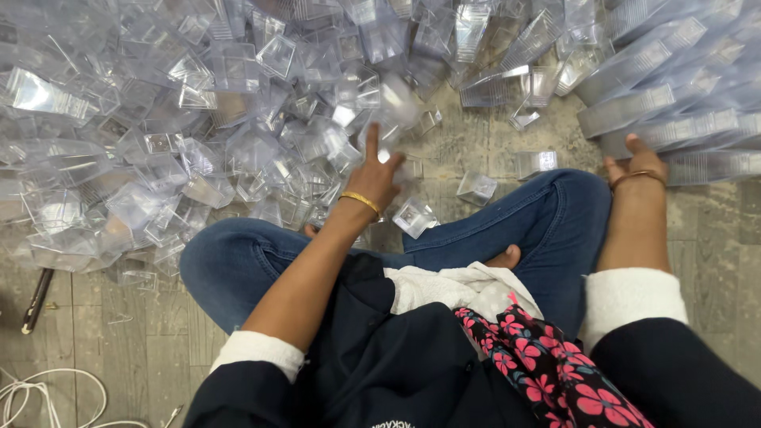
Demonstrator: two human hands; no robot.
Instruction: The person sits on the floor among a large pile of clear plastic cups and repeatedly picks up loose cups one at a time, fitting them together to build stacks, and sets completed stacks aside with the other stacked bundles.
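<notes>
A wide heap of clear plastic cups (198,119) covers the floor (111,317) from its far left edge across to the middle, small square tumblers lying tipped and jumbled on one another. Toward the far right corner, long nested stacks of the same cups (658,119) lie on their sides, roughly parallel, slanting toward the top right. Between heap and stacks a patch of worn, speckled floor shows, with a few stray cups on it; one loose cup (476,189) lies just beside the person's knee and another cup (415,217) rests against the jeans (555,222) of the crossed legs.

The left hand (372,178) reaches forward to the near edge of the heap. Its fingers (371,141) are partly spread, the index pointing up and away, the others loosely curled; a blurred clear cup (396,107) sits at the fingertips, and I cannot tell whether it is gripped or merely touched. A gold bangle (361,201) circles that wrist.

The right hand (634,162) lies at the near end of the nested stacks, seen from the back; its fingers are hidden behind the hand and wrist, so their state cannot be told. A thin bangle (638,176) sits on that wrist too.

The floor is grey wood-look plank. At its near left corner lie a white cable (47,388) and a dark pen-like stick (36,301).
</notes>
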